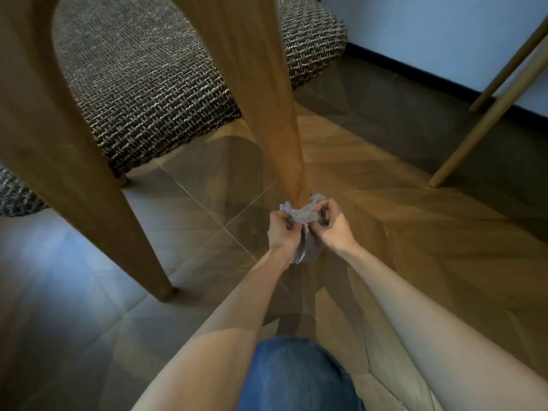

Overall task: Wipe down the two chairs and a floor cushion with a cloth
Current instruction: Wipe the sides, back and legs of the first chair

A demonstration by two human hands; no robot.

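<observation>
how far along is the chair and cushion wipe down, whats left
Done: nothing can be confirmed; no surface looks visibly wiped. In hand: the left hand and right hand pinch the grey cloth wrapped round the foot of a wooden chair leg. Possibly left: the woven floor cushion behind it and the thin wooden legs at the right, perhaps the second chair.

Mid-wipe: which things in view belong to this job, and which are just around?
Job:
cloth, wrapped round the foot of the chair leg
left hand and right hand, both gripping it
woven cushion behind

Just around:
tiled floor
slim wooden legs at right, maybe the second chair; cannot tell
</observation>
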